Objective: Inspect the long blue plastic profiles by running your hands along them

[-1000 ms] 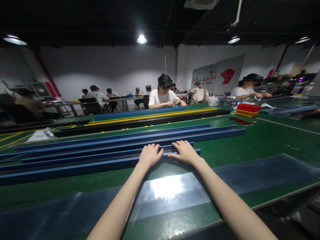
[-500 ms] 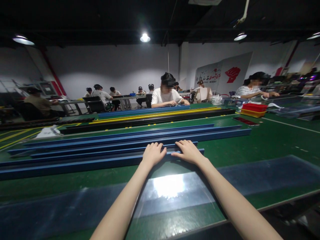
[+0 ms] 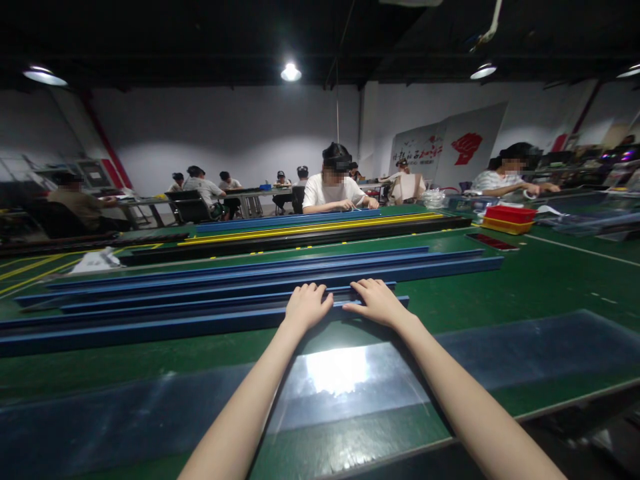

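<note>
A long blue U-shaped channel strip lies across the table in front of me, running off the left edge of the picture. My left hand is closed over it near its right end, fingers over the far edge and thumb pointing right. Just to the right, my right hand spans the same strip, fingers at the far edge and thumb near the close one. The fingertips are partly hidden. Close behind lie further blue channel strips, roughly parallel. Nearer me, a long clear plastic sheet lies flat beneath my forearms, reflecting a lamp.
The green table bears yellow strips and black strips farther back. Red and yellow bins stand at the right, near a dark red flat object. A co-worker sits opposite; another person works at the right.
</note>
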Action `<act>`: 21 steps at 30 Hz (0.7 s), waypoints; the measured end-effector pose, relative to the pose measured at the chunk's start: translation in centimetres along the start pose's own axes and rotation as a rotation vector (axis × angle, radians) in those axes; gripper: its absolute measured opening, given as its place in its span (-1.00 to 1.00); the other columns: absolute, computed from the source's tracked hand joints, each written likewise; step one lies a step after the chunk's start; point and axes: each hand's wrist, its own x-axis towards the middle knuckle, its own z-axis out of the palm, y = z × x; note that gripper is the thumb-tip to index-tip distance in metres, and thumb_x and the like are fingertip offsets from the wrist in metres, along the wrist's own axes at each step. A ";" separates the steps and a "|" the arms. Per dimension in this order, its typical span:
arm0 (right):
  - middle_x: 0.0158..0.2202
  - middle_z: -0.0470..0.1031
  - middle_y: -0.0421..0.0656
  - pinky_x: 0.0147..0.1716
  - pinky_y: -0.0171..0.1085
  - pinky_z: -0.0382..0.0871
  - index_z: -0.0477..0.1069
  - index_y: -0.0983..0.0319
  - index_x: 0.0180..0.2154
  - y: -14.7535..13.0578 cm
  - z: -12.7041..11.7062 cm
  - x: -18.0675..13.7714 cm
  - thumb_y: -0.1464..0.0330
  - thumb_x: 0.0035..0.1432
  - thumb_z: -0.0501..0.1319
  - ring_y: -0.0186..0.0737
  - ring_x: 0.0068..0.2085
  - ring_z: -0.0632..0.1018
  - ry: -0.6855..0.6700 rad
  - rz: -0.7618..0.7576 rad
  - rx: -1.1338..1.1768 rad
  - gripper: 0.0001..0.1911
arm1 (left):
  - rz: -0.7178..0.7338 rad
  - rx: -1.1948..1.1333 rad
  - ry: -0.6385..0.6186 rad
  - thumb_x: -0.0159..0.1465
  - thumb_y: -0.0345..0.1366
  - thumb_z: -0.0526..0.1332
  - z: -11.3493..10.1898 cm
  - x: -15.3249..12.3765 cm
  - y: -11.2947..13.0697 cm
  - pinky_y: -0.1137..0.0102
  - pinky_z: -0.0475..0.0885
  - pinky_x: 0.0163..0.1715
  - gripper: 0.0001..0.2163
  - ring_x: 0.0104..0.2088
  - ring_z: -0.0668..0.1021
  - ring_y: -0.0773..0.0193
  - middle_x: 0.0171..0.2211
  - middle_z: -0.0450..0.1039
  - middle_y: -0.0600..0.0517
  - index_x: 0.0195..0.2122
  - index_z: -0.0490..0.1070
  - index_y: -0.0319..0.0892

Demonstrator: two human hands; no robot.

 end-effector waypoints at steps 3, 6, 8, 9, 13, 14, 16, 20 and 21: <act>-0.09 0.42 0.05 -0.09 -0.16 0.14 0.32 0.31 0.00 0.0 0.0 0.0 -0.06 0.08 -0.01 -0.04 -0.05 0.38 -0.001 -0.001 0.003 -0.34 | -0.004 -0.003 -0.003 0.29 -0.13 -0.15 0.0 0.0 0.0 0.25 0.27 -0.18 -0.63 -0.16 0.43 0.11 -0.19 0.43 -0.09 -0.10 0.35 -0.18; -0.08 0.41 0.06 -0.09 -0.15 0.15 0.32 0.30 -0.01 0.0 0.0 0.0 -0.06 0.08 -0.01 -0.04 -0.04 0.38 -0.005 0.003 0.010 -0.34 | -0.003 -0.006 -0.006 0.29 -0.13 -0.15 0.0 0.0 0.0 0.26 0.27 -0.18 -0.63 -0.16 0.42 0.11 -0.19 0.43 -0.09 -0.10 0.35 -0.18; -0.08 0.41 0.06 -0.09 -0.15 0.15 0.32 0.29 0.00 0.0 0.0 0.0 -0.06 0.08 -0.01 -0.04 -0.04 0.38 -0.007 0.005 0.013 -0.35 | -0.001 -0.007 -0.004 0.29 -0.13 -0.15 0.1 0.0 0.0 0.25 0.26 -0.18 -0.62 -0.17 0.42 0.11 -0.20 0.43 -0.09 -0.10 0.35 -0.18; -0.08 0.41 0.06 -0.09 -0.15 0.14 0.32 0.28 0.00 0.0 0.0 0.0 -0.06 0.08 -0.01 -0.04 -0.04 0.38 -0.007 0.005 0.013 -0.35 | -0.001 -0.008 -0.003 0.30 -0.13 -0.15 0.1 0.0 0.0 0.25 0.26 -0.17 -0.62 -0.17 0.42 0.11 -0.19 0.43 -0.09 -0.10 0.35 -0.18; -0.09 0.41 0.05 -0.09 -0.15 0.15 0.31 0.29 0.00 0.0 0.0 0.0 -0.06 0.08 0.00 -0.04 -0.04 0.38 -0.002 0.005 0.011 -0.35 | -0.004 -0.017 -0.007 0.30 -0.13 -0.16 0.1 0.0 0.0 0.25 0.25 -0.17 -0.62 -0.16 0.42 0.10 -0.18 0.42 -0.10 -0.09 0.34 -0.18; -0.09 0.41 0.06 -0.09 -0.15 0.15 0.31 0.29 0.00 0.0 0.1 0.0 -0.06 0.08 -0.01 -0.04 -0.04 0.38 -0.002 0.005 0.012 -0.34 | -0.005 -0.022 -0.010 0.30 -0.13 -0.16 0.1 0.0 0.0 0.25 0.25 -0.17 -0.62 -0.15 0.42 0.10 -0.18 0.42 -0.10 -0.08 0.34 -0.18; -0.08 0.41 0.06 -0.09 -0.15 0.14 0.30 0.29 0.01 0.1 0.1 0.0 -0.06 0.08 -0.01 -0.04 -0.04 0.38 -0.008 0.006 0.016 -0.34 | -0.006 -0.030 -0.014 0.30 -0.13 -0.16 0.1 0.0 0.0 0.25 0.25 -0.17 -0.62 -0.15 0.41 0.11 -0.17 0.42 -0.10 -0.08 0.33 -0.17; -0.05 0.39 0.06 -0.07 -0.15 0.13 0.29 0.28 0.03 0.1 0.1 -0.1 -0.06 0.09 -0.01 -0.04 -0.02 0.36 -0.020 0.001 0.020 -0.34 | -0.006 -0.027 -0.012 0.29 -0.13 -0.16 0.2 0.0 0.0 0.25 0.25 -0.16 -0.62 -0.15 0.42 0.10 -0.18 0.42 -0.10 -0.08 0.34 -0.18; -0.05 0.39 0.06 -0.07 -0.15 0.13 0.29 0.29 0.03 0.2 0.0 -0.1 -0.05 0.09 -0.01 -0.04 -0.02 0.36 -0.020 -0.006 0.020 -0.34 | -0.005 -0.023 -0.009 0.29 -0.13 -0.16 0.2 0.0 0.0 0.25 0.25 -0.16 -0.61 -0.15 0.42 0.10 -0.18 0.43 -0.10 -0.09 0.34 -0.18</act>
